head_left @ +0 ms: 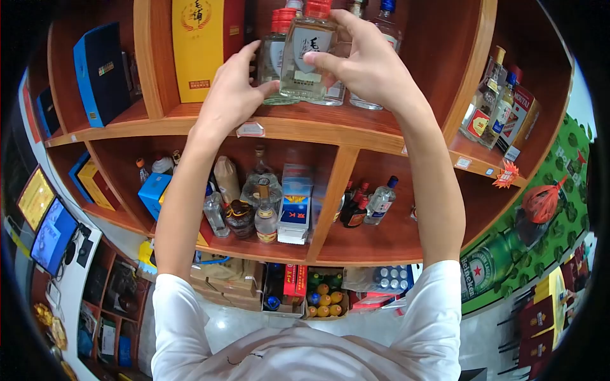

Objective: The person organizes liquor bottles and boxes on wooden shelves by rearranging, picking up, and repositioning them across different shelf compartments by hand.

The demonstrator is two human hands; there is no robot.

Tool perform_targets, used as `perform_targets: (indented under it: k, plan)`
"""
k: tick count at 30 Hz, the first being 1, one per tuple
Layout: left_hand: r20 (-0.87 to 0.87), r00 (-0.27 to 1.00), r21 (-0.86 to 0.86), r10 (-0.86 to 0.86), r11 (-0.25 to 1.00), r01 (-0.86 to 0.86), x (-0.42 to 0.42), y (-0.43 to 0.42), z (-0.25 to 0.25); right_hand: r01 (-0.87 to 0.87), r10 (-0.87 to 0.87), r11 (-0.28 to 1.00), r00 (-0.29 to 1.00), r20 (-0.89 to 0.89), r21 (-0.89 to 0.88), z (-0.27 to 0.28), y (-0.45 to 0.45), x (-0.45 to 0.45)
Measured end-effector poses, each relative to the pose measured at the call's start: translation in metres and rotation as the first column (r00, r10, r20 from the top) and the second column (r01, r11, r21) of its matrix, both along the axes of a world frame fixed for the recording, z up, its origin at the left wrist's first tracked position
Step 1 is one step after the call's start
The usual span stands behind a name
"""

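In the head view, my right hand [365, 60] grips a clear, flat-shouldered liquor bottle [307, 60] with a red cap and grey label. Its thumb presses the front of the glass; the other fingers are partly hidden behind. My left hand [235, 86] curves around the left side of a greenish red-capped liquor bottle [274, 56], thumb in front. That bottle stands on the upper shelf, partly covered by the front one. A blue-capped bottle [386, 28] stands behind my right hand.
A tall yellow box [198, 51] stands left of my hands, beyond it a blue box [100, 75]. The wooden shelf edge [305, 129] runs beneath my hands. Bottles fill the compartment at right. Below are a white-and-blue carton [295, 203], more bottles and a fruit box [326, 301].
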State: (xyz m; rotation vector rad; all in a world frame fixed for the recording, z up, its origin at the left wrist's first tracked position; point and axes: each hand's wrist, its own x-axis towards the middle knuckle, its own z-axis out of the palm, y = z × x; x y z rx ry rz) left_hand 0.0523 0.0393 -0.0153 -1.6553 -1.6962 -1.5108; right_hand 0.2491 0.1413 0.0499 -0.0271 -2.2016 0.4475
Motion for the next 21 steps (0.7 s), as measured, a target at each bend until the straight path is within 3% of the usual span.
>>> perform_targets:
  k: [5, 6, 11, 13, 17, 21]
  plan:
    - [0.014, 0.999, -0.032, -0.045, 0.998, 0.046, -0.001, -0.001, -0.002, -0.042, 0.042, 0.999, 0.998, 0.036, 0.025, -0.004, 0.0, -0.015]
    - [0.001, 0.999, -0.019, -0.036, 0.999, 0.036, -0.003, 0.001, -0.004, 0.079, -0.076, 0.997, 0.988, 0.131, -0.016, 0.0, -0.004, -0.011]
    - [0.077, 0.996, -0.017, -0.051, 0.998, 0.053, -0.008, 0.002, -0.008, 0.037, -0.031, 0.997, 0.995, 0.091, -0.062, -0.001, -0.005, -0.016]
    - [0.069, 0.993, 0.092, -0.099, 0.991, 0.093, -0.011, 0.001, -0.015, 0.082, -0.064, 0.99, 0.986, 0.152, -0.113, 0.001, -0.017, -0.017]
    - [0.048, 0.983, 0.299, -0.175, 0.942, 0.153, -0.01, -0.007, -0.022, 0.038, -0.034, 0.998, 0.997, 0.068, -0.056, -0.008, -0.012, -0.033]
    - [-0.035, 0.996, 0.327, -0.082, 0.941, 0.089, -0.006, -0.023, -0.028, 0.056, -0.055, 0.998, 0.998, -0.039, 0.009, -0.015, -0.021, -0.05]
